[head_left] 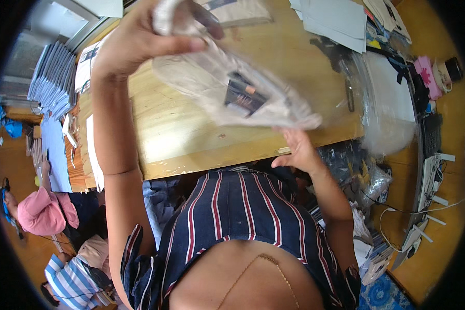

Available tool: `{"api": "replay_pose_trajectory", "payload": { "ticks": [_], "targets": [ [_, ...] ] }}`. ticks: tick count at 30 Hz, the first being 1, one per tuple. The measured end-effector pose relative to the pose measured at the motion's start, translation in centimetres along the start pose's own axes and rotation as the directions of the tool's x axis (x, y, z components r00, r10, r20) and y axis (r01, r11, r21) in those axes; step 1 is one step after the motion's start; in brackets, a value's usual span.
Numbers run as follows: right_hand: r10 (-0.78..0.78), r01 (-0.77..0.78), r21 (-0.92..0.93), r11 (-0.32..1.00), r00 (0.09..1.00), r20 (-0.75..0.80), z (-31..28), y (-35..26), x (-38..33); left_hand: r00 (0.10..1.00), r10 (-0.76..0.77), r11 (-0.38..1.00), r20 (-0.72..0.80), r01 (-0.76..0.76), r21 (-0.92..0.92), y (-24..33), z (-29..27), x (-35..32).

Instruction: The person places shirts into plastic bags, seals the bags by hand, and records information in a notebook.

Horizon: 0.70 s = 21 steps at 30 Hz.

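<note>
1. The left hand [139, 39] pinches the top of a clear plastic bag [232, 90], holding it above the wooden table [191, 139].
2. The bag holds a small dark packet [243, 98].
3. The right hand [297, 150] is open beneath the bag's lower end; with only that thin pinch above, the bag could slip.

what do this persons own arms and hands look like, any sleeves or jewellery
Both forearms are bare, with no watch, bracelet or glove showing on the left hand or the right hand. Short sleeves of a navy top with red and white stripes end near the shoulders.
</note>
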State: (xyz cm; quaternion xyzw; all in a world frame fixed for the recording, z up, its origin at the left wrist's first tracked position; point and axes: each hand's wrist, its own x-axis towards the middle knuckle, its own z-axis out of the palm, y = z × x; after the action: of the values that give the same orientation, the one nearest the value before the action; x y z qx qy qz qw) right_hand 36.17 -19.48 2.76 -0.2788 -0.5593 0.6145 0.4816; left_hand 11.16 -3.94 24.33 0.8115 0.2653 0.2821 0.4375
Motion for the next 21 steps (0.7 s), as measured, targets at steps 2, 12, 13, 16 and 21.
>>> {"api": "replay_pose_trajectory", "payload": {
  "ticks": [2,12,13,16,21],
  "targets": [
    [-0.385,0.400,0.116,0.909,0.913,-0.133,2.1,-5.4,5.6,0.996,-0.031,0.999,-0.080,0.034,0.036,2.4,-2.6,-3.1],
    [-0.025,0.012,-0.205,0.979,0.998,-0.059,0.2,-15.6,21.5,0.794,-0.255,0.952,-0.551,0.109,-0.285,-2.3,-4.8,-6.1],
    [-0.074,0.051,-0.195,0.979,0.991,-0.112,1.0,-15.5,21.9,0.778,-0.230,0.960,-0.585,0.083,-0.268,-2.5,-5.0,-6.7],
    [-0.279,0.241,-0.362,0.900,0.959,-0.053,2.6,-15.3,21.5,0.768,-0.121,0.992,-0.629,0.114,-0.052,-1.2,-3.9,-9.8],
    [-0.183,0.223,-0.540,0.811,0.975,0.126,0.9,-7.9,14.8,0.814,-0.083,0.937,-0.575,0.260,0.233,-7.1,2.8,-16.8]
  ]
}}
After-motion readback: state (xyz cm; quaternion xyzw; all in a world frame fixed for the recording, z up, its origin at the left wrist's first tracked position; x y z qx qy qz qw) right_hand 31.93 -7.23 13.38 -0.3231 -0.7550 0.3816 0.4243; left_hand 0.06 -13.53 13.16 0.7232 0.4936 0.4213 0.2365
